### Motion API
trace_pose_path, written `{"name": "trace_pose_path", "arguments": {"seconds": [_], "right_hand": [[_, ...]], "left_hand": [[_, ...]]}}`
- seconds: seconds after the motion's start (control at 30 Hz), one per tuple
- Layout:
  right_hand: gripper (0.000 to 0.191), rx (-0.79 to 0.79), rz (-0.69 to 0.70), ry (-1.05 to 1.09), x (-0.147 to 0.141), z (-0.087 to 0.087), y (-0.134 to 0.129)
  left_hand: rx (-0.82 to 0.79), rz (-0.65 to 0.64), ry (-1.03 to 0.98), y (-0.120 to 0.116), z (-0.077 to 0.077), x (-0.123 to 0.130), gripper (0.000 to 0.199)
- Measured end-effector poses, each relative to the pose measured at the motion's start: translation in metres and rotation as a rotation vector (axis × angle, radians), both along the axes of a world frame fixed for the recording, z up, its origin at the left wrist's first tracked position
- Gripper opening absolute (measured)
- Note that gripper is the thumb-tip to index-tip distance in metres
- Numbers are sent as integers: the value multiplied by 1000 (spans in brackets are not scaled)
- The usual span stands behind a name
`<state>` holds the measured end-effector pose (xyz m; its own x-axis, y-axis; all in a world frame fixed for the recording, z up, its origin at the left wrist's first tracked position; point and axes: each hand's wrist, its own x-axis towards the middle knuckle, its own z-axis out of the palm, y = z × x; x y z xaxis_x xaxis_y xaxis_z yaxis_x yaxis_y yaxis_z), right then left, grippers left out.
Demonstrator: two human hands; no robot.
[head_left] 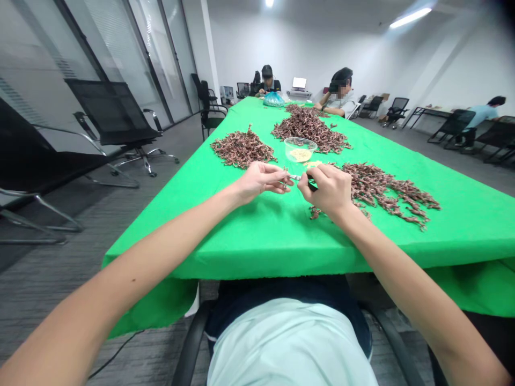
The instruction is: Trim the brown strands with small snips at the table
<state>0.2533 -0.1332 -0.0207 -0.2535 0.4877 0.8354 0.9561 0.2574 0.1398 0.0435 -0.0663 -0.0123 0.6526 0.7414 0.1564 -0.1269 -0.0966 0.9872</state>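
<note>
Pinching a small brown piece (286,184) in the left hand (260,182); gripping a metal-tipped tool (295,177) in the right hand (332,188), tip near the piece. From there, at twelve: clear tub (288,151) with pale bits (300,155). At ten: left pile (241,148). At three: right pile (374,185). At one: far pile (309,127).

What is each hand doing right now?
Left hand: fingers pinched on a small brown piece.
Right hand: closed on a small metal tool with dark handles, its tip at that piece.
</note>
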Motion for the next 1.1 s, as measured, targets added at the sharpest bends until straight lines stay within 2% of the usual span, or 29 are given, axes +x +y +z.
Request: {"name": "trace_pose_path", "arguments": {"seconds": [0.13,0.27,0.37,0.47,0.57,0.7,0.8,0.93,1.1], "right_hand": [[35,-174,58,233,-6,5,-3],[37,-477,103,574,-10,17,-7],[32,-711,143,789,-9,24,-9],[31,-789,155,851,-8,28,-10],[31,-640,146,756,-7,26,-8],[27,-214,110,467,-5,15,0],[24,-14,76,191,-1,8,5],[25,92,40,-66,2,3,5],[24,113,41,-135,2,3,3]], "left_hand": [[195,5,58,-2,4,-1,46],[343,28,69,-5,9,-1,47],[366,31,70,-7,11,-1,48],[320,24,54,-7,12,0,49],[254,24,23,-4,10,0,48],[179,68,-21,0,5,-1,46],[99,67,-31,2,2,-2,44],[-12,14,-17,1,1,-2,39],[-73,-4,-27,-1,3,-1,31]]}}
